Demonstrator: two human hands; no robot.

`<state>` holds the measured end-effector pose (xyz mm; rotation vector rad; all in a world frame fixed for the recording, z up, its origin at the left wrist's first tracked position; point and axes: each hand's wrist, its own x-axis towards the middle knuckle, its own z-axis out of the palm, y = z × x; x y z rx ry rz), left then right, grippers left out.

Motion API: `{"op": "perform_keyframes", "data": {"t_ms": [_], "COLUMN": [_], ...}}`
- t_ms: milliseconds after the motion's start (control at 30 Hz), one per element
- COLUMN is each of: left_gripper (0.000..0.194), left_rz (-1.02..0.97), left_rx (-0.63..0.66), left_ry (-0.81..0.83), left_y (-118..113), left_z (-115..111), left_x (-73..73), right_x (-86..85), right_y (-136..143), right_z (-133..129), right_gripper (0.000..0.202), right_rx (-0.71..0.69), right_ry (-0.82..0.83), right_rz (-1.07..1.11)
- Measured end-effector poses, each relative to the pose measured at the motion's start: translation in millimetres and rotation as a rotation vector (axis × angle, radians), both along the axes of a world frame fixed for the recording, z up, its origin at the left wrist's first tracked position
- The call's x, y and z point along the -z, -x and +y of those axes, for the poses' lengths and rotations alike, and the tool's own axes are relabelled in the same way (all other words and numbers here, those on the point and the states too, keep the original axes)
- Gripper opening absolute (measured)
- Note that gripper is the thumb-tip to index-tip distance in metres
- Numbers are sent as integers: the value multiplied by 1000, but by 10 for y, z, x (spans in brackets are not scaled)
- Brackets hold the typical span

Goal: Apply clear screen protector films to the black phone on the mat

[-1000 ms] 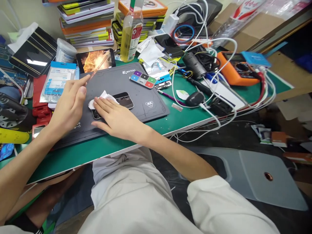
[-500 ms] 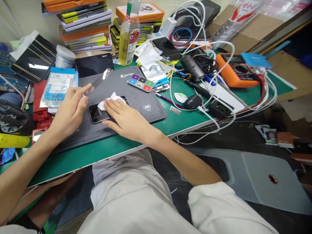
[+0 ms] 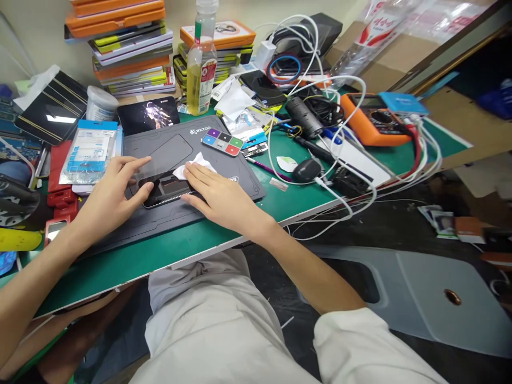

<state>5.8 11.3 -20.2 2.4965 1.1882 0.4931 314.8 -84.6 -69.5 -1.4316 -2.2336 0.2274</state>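
A black phone (image 3: pixel 170 189) lies face up on the dark grey mat (image 3: pixel 140 226). My right hand (image 3: pixel 218 200) rests over its right part, fingers together, pressing a folded white wipe (image 3: pixel 182 172) to the screen. The fingers hide that end of the phone. My left hand (image 3: pixel 114 186) is at the phone's left end, its thumb tip touching the corner. Between its index finger and the fingers behind it is a clear screen protector (image 3: pixel 170 149), which extends over the mat beyond the phone. How the rear fingers grip it is partly hidden.
Behind the mat are a lit tablet (image 3: pixel 150 114) and a bottle of yellow liquid (image 3: pixel 202 69). A colourful keypad (image 3: pixel 222 142) lies on the mat. White cables (image 3: pixel 362 106) and an orange multimeter (image 3: pixel 374 120) crowd the right; blue-white packets (image 3: pixel 90 152) lie left.
The wipe and my right hand have slid rightward along the phone. My left thumb has come down to the phone's corner, and the protector is lower and flatter. The tablet's screen has lit up.
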Motion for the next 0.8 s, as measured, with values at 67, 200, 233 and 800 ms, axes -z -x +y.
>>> {"op": "perform_keyframes", "data": {"t_ms": [67, 200, 233, 800], "left_gripper": [81, 77, 76, 64], "left_rz": [17, 49, 55, 130], "left_rx": [18, 37, 44, 130], "left_ry": [-1, -20, -26, -129], "left_y": [7, 39, 45, 133], "left_z": [-17, -52, -63, -227], "left_x": [-8, 14, 26, 143], "right_x": [11, 124, 151, 73], "right_y": [-77, -368, -467, -363], "right_z": [112, -5, -56, -191], "right_gripper": [59, 43, 42, 56], "right_rx": [-6, -68, -73, 132], "right_ry": [1, -117, -168, -306], "right_rz": [32, 119, 139, 168]}}
